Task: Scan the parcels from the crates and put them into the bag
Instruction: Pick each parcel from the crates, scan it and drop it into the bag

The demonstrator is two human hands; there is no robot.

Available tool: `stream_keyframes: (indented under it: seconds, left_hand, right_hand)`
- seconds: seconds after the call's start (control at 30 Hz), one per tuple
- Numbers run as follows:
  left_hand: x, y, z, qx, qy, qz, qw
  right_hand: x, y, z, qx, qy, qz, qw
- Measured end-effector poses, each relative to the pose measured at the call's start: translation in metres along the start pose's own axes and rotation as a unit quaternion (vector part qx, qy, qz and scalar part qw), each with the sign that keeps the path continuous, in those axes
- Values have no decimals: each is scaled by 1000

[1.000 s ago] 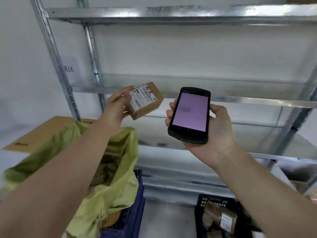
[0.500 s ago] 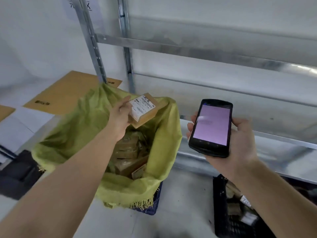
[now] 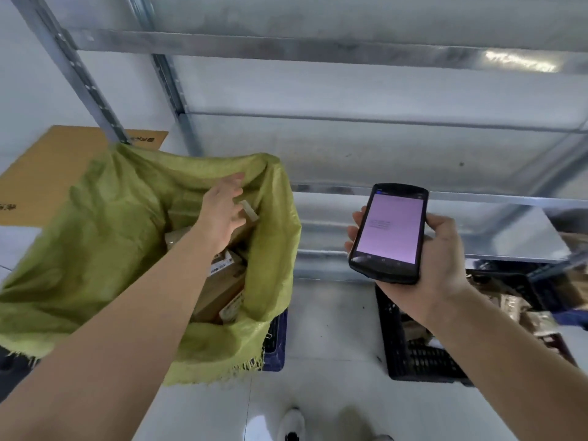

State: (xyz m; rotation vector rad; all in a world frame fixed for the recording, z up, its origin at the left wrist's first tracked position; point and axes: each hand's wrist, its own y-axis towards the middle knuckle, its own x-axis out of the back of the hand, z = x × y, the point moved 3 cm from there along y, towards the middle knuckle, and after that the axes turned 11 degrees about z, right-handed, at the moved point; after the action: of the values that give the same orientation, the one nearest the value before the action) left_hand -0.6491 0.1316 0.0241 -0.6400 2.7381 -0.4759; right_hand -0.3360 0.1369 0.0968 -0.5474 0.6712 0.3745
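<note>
My left hand hovers with fingers spread over the mouth of the yellow-green woven bag. A small brown parcel, blurred, sits just under its fingertips and looks free of the grip. Several labelled brown parcels lie inside the bag. My right hand grips a black handheld scanner with a lit pink screen, held up to the right of the bag. Below that hand stands a black crate with more parcels in it.
A blue crate shows under the bag's right side. A metal shelf rack runs across the back, with an upright behind the bag. Flat cardboard lies on the floor at left. My shoes stand on the white floor.
My left hand has moved down over the bag and spread its fingers, letting go of the small parcel. The view has tilted downward. The scanner stays in my right hand.
</note>
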Motion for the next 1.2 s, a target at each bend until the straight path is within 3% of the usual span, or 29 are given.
stream_keyframes:
  seconds: [0.3, 0.77, 1.2]
  left_hand:
    - [-166, -37, 24, -10, 95, 72, 993]
    - [-467, -121, 138, 31, 153, 187, 970]
    - [-613, -20, 268, 124, 205, 279, 930]
  right_hand:
    - [111, -73, 69, 57, 59, -32, 996]
    - [339, -203, 189, 115, 119, -98, 981]
    - [498, -151, 221, 68, 125, -206, 968]
